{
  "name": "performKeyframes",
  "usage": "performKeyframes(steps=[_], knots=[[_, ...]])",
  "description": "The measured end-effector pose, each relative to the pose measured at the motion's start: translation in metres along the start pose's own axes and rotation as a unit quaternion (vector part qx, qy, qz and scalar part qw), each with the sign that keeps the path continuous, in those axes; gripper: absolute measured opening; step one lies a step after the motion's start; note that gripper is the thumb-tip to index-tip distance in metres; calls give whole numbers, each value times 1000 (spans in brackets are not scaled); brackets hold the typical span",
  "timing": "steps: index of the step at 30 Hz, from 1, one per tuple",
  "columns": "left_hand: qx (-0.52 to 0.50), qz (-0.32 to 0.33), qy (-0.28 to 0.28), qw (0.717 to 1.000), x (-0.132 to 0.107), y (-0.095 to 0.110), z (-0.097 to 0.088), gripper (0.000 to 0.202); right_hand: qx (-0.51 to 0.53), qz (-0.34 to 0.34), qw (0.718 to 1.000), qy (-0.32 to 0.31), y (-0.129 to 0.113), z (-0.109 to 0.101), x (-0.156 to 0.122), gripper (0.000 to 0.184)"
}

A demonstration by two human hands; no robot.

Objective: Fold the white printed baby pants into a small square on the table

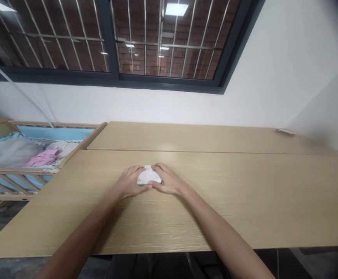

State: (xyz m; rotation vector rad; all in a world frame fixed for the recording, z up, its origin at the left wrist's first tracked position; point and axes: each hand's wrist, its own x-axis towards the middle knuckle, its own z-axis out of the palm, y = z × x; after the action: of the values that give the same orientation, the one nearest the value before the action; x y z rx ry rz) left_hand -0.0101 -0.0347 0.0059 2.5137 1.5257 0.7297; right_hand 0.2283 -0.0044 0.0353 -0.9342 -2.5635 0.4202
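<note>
A small, flat white packet with a faint greenish print near its left corner lies on the wooden table, left of the middle. My left hand curves round its left side, fingers at the back and thumb along the front edge. From the other side my right hand closes on it in the same way, and the two thumbs almost meet in front. Both hands rest at table level. The packet's two ends are hidden beneath my fingers, so its exact kind cannot be made out.
A second wooden board adjoins the table at the back, with a thin white item at its far right. On the left stands a wooden crib holding bedding and a pink cloth. Behind are a white wall and a barred window.
</note>
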Motion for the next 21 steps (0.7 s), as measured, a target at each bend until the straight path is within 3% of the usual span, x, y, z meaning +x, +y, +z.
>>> performKeyframes(steps=[2, 4, 6, 9, 12, 15, 18, 19, 21], knots=[[-41, -6, 3, 999, -1, -2, 0, 70, 36, -31, 999, -18, 7, -4, -1, 72], [-74, -11, 15, 997, 0, -4, 0, 54, 72, -40, 997, -6, 14, -4, -1, 67], [-90, -17, 30, 995, 3, -4, -2, 35, 102, -28, 994, 17, 16, -3, 1, 48], [-105, -37, 65, 992, 6, 2, -12, 24, 146, 21, 988, 51, 12, -4, 5, 20], [-120, -75, 119, 983, 8, 16, -23, 27, 208, 66, 969, 118, 7, -11, 12, 22], [-259, -117, 144, 948, 9, 32, -28, 32, 283, 83, 934, 201, 4, -18, 20, 30], [-471, -128, 87, 869, 9, 42, -25, 52, 321, 106, 909, 243, 6, -19, 25, 36], [-503, -125, 54, 854, 8, 44, -23, 60, 321, 117, 907, 246, 8, -18, 26, 38], [-506, -121, -13, 854, 5, 44, -19, 73, 308, 140, 910, 239, 12, -14, 25, 41]])
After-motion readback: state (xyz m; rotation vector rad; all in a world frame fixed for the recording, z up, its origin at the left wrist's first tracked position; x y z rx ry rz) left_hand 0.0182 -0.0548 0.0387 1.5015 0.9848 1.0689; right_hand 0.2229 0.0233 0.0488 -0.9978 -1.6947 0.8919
